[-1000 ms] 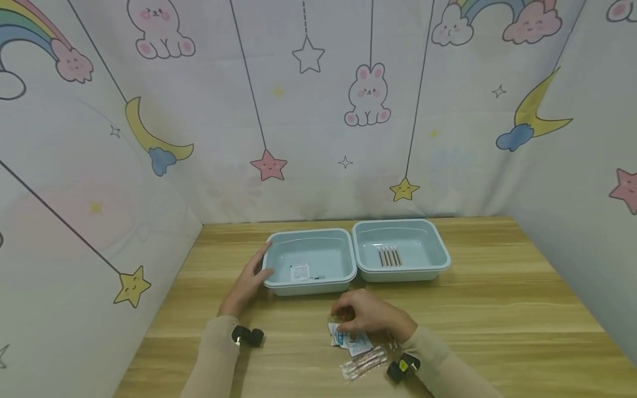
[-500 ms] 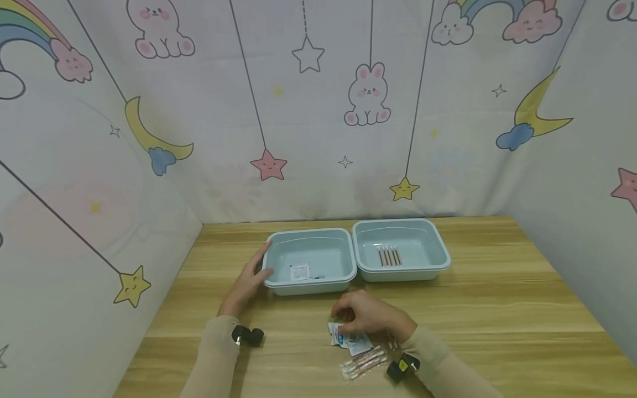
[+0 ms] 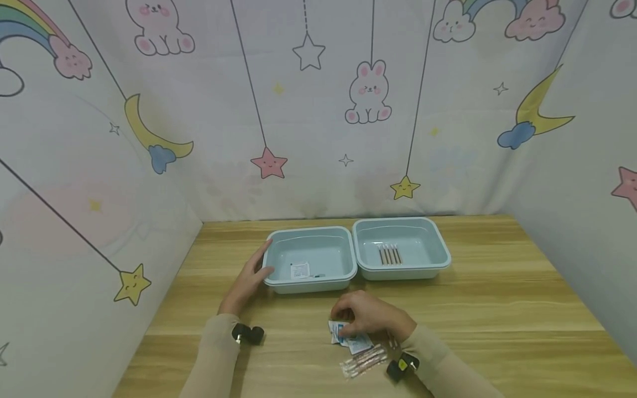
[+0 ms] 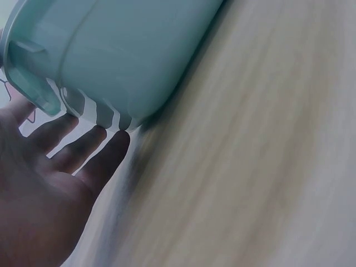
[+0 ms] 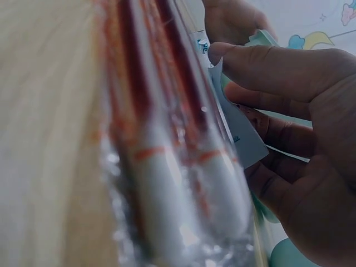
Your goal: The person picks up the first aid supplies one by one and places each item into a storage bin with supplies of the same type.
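My left hand rests against the left end of a pale blue basin, its fingertips on the outer wall and the thumb at the rim. In that basin lie a white printed sachet and a small thin item. On the table in front, my right hand pinches a white-and-blue sachet, fingers curled and thumb on its face. Another sachet lies partly beneath the hand. Beside it are clear-wrapped swabs with dark red-brown shafts, large and close in the right wrist view.
A second pale blue basin stands against the first one's right side and holds a row of several brown swabs. A cartoon-printed curtain encloses the wooden table at back and sides.
Both hands stay at the same spots. The right thumb and fingers shift only slightly on the sachet. The head view tilts a little.
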